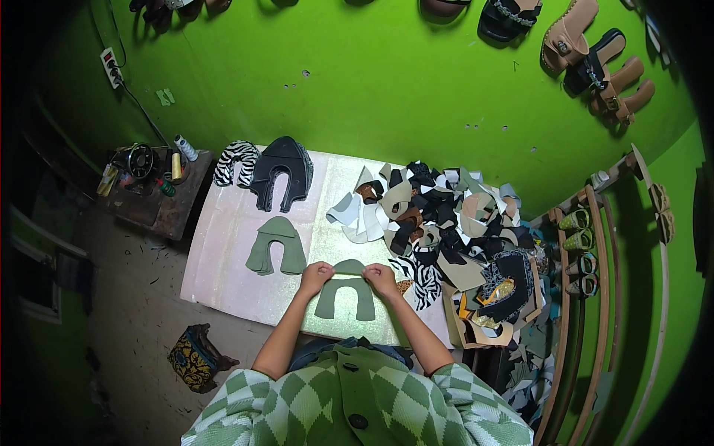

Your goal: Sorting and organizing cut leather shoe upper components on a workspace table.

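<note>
My left hand [320, 275] and my right hand [381, 279] are closed on the two ends of a small green curved shoe-upper piece [348, 266], stretched between them. Just below it, a green arch-shaped piece [326, 301] lies on the table with its two legs toward me; whether the two pieces touch, I cannot tell. To the left of my left hand rests a stack of matching green arch pieces [260, 245]. Beyond that are a stack of black arch pieces [281, 152] and some zebra-striped ones [236, 157].
A heap of mixed cut scraps [431, 212] covers the table's right side, with a cardboard box [480, 334] of pieces at its corner. A sewing machine [141, 160] stands at far left. A stool [193, 357] is on the floor; a wooden shoe rack [595, 297] stands right.
</note>
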`<move>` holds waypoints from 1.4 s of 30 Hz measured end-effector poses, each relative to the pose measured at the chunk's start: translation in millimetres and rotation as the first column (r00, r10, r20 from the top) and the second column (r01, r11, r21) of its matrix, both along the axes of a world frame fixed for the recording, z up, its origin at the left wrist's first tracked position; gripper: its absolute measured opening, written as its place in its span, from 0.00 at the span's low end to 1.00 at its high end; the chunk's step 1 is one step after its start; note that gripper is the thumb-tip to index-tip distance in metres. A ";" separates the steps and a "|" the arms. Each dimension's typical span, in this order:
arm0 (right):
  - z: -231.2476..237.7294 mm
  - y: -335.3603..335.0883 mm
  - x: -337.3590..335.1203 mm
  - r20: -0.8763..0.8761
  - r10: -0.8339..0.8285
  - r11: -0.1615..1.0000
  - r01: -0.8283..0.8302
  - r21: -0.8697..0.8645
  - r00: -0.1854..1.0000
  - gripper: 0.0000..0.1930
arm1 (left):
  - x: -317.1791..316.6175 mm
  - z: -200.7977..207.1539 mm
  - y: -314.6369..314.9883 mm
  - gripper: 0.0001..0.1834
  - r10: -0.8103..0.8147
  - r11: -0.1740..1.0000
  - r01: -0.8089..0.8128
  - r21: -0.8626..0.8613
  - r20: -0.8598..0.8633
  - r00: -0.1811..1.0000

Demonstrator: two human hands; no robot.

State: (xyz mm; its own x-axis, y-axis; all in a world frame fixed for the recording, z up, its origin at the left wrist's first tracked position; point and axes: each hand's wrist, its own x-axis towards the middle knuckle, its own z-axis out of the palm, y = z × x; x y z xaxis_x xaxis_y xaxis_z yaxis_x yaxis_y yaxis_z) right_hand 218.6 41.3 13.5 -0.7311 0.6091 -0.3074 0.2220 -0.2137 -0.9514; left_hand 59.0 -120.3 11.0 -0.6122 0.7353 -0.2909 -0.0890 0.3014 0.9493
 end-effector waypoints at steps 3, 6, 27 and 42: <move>-0.4 -6.1 3.7 0.232 0.027 0.927 -0.111 0.359 0.972 0.09 | 5.6 2.1 -7.4 0.12 -0.060 0.970 0.005 -0.245 -0.220 0.974; -0.6 -7.9 3.1 0.278 0.024 0.900 -0.142 0.412 0.960 0.08 | 12.6 2.8 -9.3 0.11 -0.058 0.925 -0.040 -0.378 -0.244 0.968; 13.1 -10.8 -0.9 0.417 0.008 0.841 -0.231 0.488 0.909 0.10 | 23.7 16.4 -5.5 0.09 -0.059 0.812 -0.147 -0.566 -0.329 0.942; -3.6 4.4 -2.6 0.114 0.216 0.972 -0.225 0.075 0.970 0.05 | 16.4 27.5 -1.0 0.11 -0.238 0.966 0.150 -0.208 -0.507 0.828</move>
